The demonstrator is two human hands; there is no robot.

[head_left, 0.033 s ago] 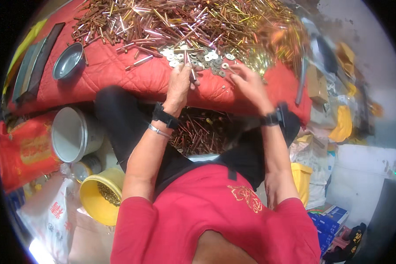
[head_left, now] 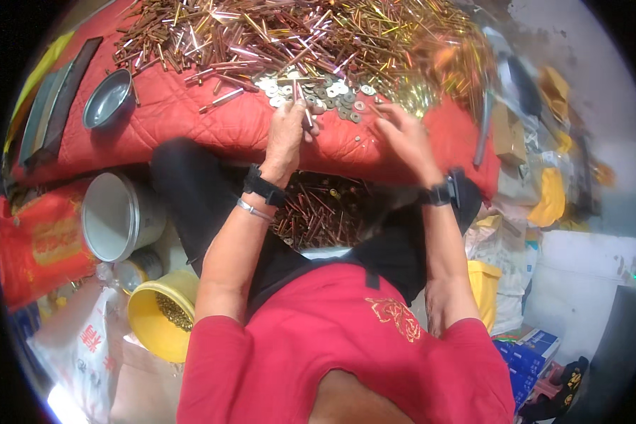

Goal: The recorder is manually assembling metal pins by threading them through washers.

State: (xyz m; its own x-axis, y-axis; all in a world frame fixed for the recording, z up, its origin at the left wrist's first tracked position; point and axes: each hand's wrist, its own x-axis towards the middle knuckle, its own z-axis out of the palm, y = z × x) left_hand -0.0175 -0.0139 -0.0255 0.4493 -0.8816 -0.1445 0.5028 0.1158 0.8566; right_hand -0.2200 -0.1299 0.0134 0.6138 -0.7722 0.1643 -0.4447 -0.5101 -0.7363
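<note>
By the washers (head_left: 345, 106), the left hand (head_left: 285, 131) curled round apparently two rods (head_left: 307, 113); the right hand (head_left: 404, 136) was half-curled, its hold unclear. One bowl (head_left: 106, 102) sat left of them.

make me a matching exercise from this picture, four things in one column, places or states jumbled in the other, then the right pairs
Column one
1. shallow grey round bowl
2. yellow round plastic bucket
3. flat ring-shaped metal washers
4. bare left hand

Column two
a. closed on slim shiny metal rods
b. near the left end of the red quilted cloth
c. scattered along the near edge of the big rod heap
d. at the lower left, with small brass-coloured pieces inside

Right pairs: 1-b, 2-d, 3-c, 4-a
</note>
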